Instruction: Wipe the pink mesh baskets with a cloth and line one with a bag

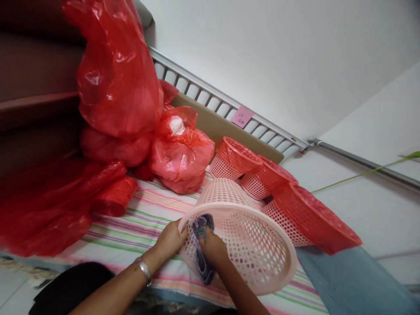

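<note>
A pale pink perforated plastic basket [272,280] lies tilted on its side, its round mouth facing me. My left hand [170,240] is closed on the left part of its rim; a silver bracelet circles that wrist. Reaching inside the mouth, my right hand [213,249] grips a grey-purple cloth [204,267], which is bunched near the basket's left inner wall. The fingertips of the right hand are partly hidden in the cloth's folds.
Behind and right stand several baskets lined with red bags [236,153]. Full red plastic bags [121,87] are piled at the left, beside a roll of red bags [114,197]. Everything rests on a striped cloth [144,218]. A metal rail [361,159] runs along the wall.
</note>
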Demonstrator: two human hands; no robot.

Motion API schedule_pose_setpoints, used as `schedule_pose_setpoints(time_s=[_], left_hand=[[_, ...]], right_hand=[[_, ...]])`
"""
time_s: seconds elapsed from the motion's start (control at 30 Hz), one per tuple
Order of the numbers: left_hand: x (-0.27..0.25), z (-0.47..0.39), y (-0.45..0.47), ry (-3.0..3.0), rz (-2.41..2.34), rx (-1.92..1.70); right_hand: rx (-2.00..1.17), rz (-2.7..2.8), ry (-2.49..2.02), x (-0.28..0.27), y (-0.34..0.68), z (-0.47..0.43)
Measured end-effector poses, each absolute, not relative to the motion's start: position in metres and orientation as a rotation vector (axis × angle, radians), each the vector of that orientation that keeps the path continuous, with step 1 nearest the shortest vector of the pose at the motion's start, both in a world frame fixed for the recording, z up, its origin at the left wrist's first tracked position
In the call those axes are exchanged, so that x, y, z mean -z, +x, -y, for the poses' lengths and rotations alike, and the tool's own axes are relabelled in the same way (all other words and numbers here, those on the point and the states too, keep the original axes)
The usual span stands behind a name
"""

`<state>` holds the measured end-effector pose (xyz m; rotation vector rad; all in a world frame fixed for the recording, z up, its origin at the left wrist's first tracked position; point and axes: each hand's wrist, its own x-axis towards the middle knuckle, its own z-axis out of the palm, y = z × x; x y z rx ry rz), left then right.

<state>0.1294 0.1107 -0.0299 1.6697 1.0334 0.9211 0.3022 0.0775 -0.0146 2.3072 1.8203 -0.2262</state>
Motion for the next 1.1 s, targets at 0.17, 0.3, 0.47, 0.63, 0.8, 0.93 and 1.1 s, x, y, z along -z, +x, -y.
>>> schedule_pose_setpoints(time_s=[0.17,0.3,0.47,0.63,0.8,0.93,1.1], left_hand=[[0.032,-0.11,0.13,1.621,-1.045,-0.9],[0.038,-0.111,0.132,1.592,-1.046,-0.923],[0.038,-0.111,0.132,1.589,-1.01,-0.938],[0.033,-0.112,0.131,1.614,-0.969,-0.934],[0.034,-0.112,0.132,1.647,-0.999,-0.915],[0.037,-0.113,0.133,1.654,-1.003,-0.896],[0.038,-0.115,0.134,1.628,-0.988,-0.887]], right_hand=[[0.236,-1.905,2.235,0.012,0.287,-0.048],[0.276,-1.947,2.16,0.01,0.281,-0.029],[0.259,-1.968,2.108,0.003,0.282,-0.032],[0.141,-1.782,2.247,0.004,0.3,-0.078],[0.049,-1.702,2.361,0.01,0.333,-0.14],[-0.034,-1.783,2.384,0.013,0.354,-0.172],[-0.051,-1.828,2.473,0.022,0.368,-0.182]])
